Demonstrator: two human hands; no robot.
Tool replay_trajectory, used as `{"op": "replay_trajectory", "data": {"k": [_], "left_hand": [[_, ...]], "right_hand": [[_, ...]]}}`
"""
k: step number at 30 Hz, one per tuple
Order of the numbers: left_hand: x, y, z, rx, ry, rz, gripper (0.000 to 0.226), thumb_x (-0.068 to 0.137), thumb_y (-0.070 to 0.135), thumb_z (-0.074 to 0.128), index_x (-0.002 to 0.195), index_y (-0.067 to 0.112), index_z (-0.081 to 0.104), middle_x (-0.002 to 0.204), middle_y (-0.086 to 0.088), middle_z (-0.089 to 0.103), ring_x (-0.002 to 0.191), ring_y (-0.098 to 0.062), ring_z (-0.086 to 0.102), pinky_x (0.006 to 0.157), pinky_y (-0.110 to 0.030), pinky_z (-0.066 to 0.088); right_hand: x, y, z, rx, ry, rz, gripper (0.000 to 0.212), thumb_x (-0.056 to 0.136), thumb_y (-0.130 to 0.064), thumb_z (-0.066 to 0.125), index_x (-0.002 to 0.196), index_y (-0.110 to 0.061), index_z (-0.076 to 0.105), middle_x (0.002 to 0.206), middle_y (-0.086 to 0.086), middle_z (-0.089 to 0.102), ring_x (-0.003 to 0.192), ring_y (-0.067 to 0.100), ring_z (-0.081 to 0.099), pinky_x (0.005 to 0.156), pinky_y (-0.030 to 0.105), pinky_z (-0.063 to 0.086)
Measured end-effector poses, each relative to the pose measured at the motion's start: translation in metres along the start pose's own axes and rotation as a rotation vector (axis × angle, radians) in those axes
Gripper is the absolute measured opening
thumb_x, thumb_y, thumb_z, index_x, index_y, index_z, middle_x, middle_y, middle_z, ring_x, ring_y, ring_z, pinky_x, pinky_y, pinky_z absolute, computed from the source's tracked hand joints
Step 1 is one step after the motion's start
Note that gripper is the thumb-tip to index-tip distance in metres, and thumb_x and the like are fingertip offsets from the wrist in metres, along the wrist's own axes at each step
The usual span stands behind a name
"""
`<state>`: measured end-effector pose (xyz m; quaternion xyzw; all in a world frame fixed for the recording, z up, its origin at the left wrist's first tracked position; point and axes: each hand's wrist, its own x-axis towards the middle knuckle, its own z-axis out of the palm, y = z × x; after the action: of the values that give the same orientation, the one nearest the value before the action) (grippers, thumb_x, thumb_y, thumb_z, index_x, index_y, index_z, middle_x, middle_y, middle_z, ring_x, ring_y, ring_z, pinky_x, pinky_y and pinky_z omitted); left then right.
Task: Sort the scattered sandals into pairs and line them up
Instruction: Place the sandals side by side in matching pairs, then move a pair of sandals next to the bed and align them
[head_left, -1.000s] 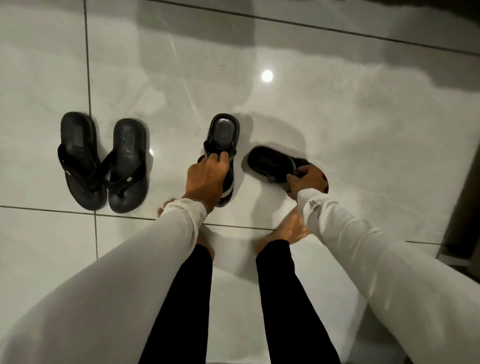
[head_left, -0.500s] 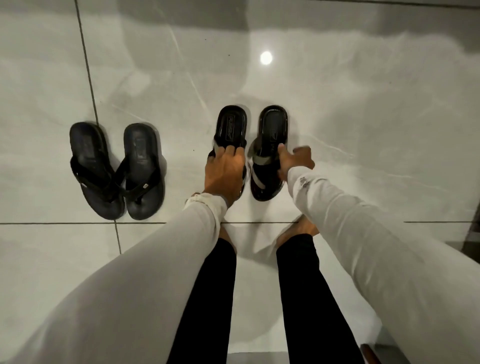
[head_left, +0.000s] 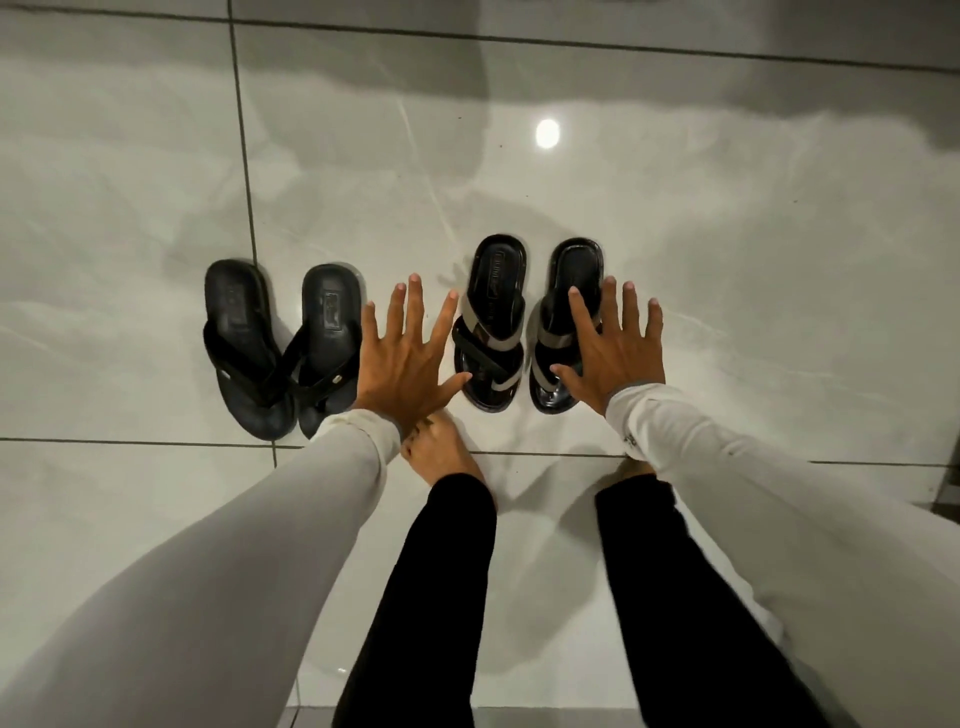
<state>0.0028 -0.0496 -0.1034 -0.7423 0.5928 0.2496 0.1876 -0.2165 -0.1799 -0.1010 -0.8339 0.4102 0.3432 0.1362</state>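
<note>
Two pairs of sandals stand side by side on the glossy white tile floor (head_left: 727, 312). On the left is a black flip-flop pair, its left one (head_left: 239, 338) touching its right one (head_left: 327, 322). To the right stands a black pair with grey straps, left sandal (head_left: 491, 312) and right sandal (head_left: 563, 291) parallel with a small gap. My left hand (head_left: 405, 358) is spread open between the two pairs, holding nothing. My right hand (head_left: 613, 348) is spread open over the right edge of the grey-strapped right sandal, holding nothing.
My bare feet (head_left: 441, 457) and black trouser legs (head_left: 436, 597) are just behind the sandals. Dark grout lines (head_left: 244, 156) cross the floor. A lamp's reflection (head_left: 546, 132) glares on the tiles beyond. A dark edge (head_left: 948, 493) shows at the far right.
Both hands let go of the grey-strapped sandals and lifted with fingers spread. The right sandal, which lay askew a second ago, now stands parallel beside its mate.
</note>
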Motion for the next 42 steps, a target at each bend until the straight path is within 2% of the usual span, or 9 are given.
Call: {"op": "replay_trajectory", "data": {"k": [2,5,7,9,11,19,23,33,42], "left_hand": [[0.006,0.007,0.002,-0.003,-0.062,0.002,0.102,0.083,0.078,0.040,0.157,0.026,-0.007,0.164,-0.027,-0.003,0.149,-0.045,0.017,0.110,-0.064,0.033],[0.026,0.027,0.010,-0.019,-0.152,0.020,0.102,0.083,0.072,0.052,0.156,0.031,-0.005,0.163,-0.027,-0.011,0.148,-0.047,0.017,0.105,-0.065,0.039],[0.042,0.042,0.013,-0.018,-0.193,0.029,0.089,0.084,0.058,0.062,0.154,0.029,0.014,0.163,-0.027,-0.010,0.147,-0.045,0.019,0.103,-0.064,0.041],[0.059,0.058,0.015,-0.015,-0.193,0.044,0.057,0.087,0.038,0.065,0.138,0.025,0.043,0.163,-0.026,-0.003,0.146,-0.042,0.021,0.106,-0.061,0.039],[0.072,0.076,0.013,0.011,-0.202,0.070,0.038,0.088,0.027,0.066,0.124,0.022,0.057,0.162,-0.026,0.007,0.145,-0.041,0.024,0.108,-0.057,0.038],[0.125,0.167,-0.042,0.025,-0.205,0.108,0.042,0.090,0.024,0.061,0.130,0.015,0.051,0.145,-0.019,0.040,0.136,-0.040,0.038,0.105,-0.051,0.041],[0.172,0.225,-0.074,-0.029,-0.155,0.135,0.048,0.091,0.024,0.059,0.137,0.015,0.046,0.149,-0.020,0.039,0.143,-0.040,0.032,0.106,-0.050,0.040],[0.279,0.354,-0.141,-0.063,-0.067,0.192,0.065,0.087,0.016,0.067,0.144,0.012,0.037,0.158,-0.015,0.032,0.147,-0.040,0.027,0.111,-0.051,0.038],[0.303,0.391,-0.156,-0.014,-0.063,0.207,0.063,0.089,0.020,0.065,0.145,0.009,0.038,0.159,-0.015,0.031,0.148,-0.035,0.026,0.111,-0.050,0.036]], "right_hand": [[0.005,-0.002,0.002,0.009,-0.024,-0.017,0.094,0.085,-0.057,0.057,0.158,-0.021,0.011,0.164,0.024,0.007,0.151,0.042,0.008,0.119,0.060,0.013],[0.017,-0.005,0.015,0.020,-0.067,-0.056,0.077,0.083,-0.038,0.066,0.148,-0.014,0.033,0.162,0.025,0.013,0.151,0.039,0.013,0.119,0.054,0.020],[0.028,-0.005,0.025,0.043,-0.102,-0.077,0.061,0.081,-0.026,0.067,0.136,-0.011,0.047,0.159,0.026,0.020,0.149,0.039,0.017,0.117,0.052,0.024],[0.041,-0.001,0.035,0.062,-0.115,-0.099,0.048,0.078,-0.015,0.066,0.125,-0.010,0.058,0.153,0.024,0.031,0.145,0.039,0.025,0.112,0.049,0.029],[0.049,0.009,0.039,0.058,-0.098,-0.126,0.040,0.076,-0.009,0.065,0.116,-0.010,0.065,0.141,0.018,0.044,0.136,0.037,0.036,0.107,0.046,0.033],[0.062,0.120,0.010,0.069,-0.087,-0.195,0.046,0.084,-0.008,0.061,0.128,-0.016,0.053,0.130,0.009,0.054,0.123,0.030,0.048,0.098,0.043,0.038],[0.082,0.191,-0.011,0.049,-0.064,-0.134,0.045,0.086,-0.009,0.058,0.129,-0.015,0.051,0.129,0.010,0.055,0.121,0.032,0.049,0.093,0.043,0.041],[0.129,0.353,-0.040,0.073,0.028,-0.005,0.053,0.084,-0.008,0.061,0.135,-0.012,0.048,0.132,0.013,0.055,0.125,0.035,0.049,0.099,0.046,0.042],[0.138,0.404,-0.040,0.135,0.019,-0.008,0.063,0.080,-0.010,0.067,0.138,-0.015,0.041,0.139,0.016,0.051,0.127,0.037,0.048,0.100,0.049,0.042]]}}
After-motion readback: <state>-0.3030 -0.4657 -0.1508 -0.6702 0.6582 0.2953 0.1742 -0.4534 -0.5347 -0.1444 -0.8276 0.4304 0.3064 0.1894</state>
